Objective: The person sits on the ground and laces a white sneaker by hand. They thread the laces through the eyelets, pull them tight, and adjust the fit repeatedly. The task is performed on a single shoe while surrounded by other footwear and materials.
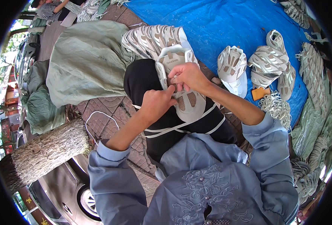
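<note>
A white and beige shoe upper [190, 107] lies on my black-trousered lap, its toe toward me and its tongue [172, 60] standing up at the far end. My left hand [156, 105] is closed at the left edge of the shoe's lacing opening, thumb and fingertips drawn together. From the right, my right hand [188, 78] bends over the same opening with its fingers pinched, close to the left thumb. Whatever lies between the fingertips of either hand is too small or hidden to make out. White cord [181, 125] runs across my thighs, passing the shoe's toe.
Beyond my knees is a row of similar shoe uppers [151, 37]. More uppers [268, 65] lie on a blue tarp [211, 22] at right, near an orange block [260, 93] and a heap of white laces [276, 108]. A grey-green cloth [87, 60], tree trunk [49, 153] and car [61, 191] are left.
</note>
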Available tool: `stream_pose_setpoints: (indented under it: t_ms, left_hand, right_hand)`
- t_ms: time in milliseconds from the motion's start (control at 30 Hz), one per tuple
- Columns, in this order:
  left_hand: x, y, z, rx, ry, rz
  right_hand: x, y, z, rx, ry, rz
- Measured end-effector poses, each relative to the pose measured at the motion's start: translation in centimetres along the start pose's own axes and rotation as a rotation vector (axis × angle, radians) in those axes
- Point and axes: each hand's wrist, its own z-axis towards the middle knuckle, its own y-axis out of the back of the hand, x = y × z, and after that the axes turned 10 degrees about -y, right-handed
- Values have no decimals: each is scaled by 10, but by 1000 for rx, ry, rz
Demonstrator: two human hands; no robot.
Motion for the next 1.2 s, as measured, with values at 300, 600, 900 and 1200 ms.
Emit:
stream_pose_setpoints:
  t_ms: [300, 600, 900, 1200]
  left_hand:
    - [-9, -19, -13, -220, -15, 164]
    - [-9, -28, -14, -320, -9, 179]
    - [-8, -31, -13, -353, 24, 165]
    - [-12, -25, -9, -331, 85, 152]
  right_hand:
    - [0, -6, 4, 8, 124, -412]
    - [15, -5, 6, 71, 418, -1070]
    - [28, -5, 9, 190, 184, -903]
    - [33, 2, 14, 192, 233, -837]
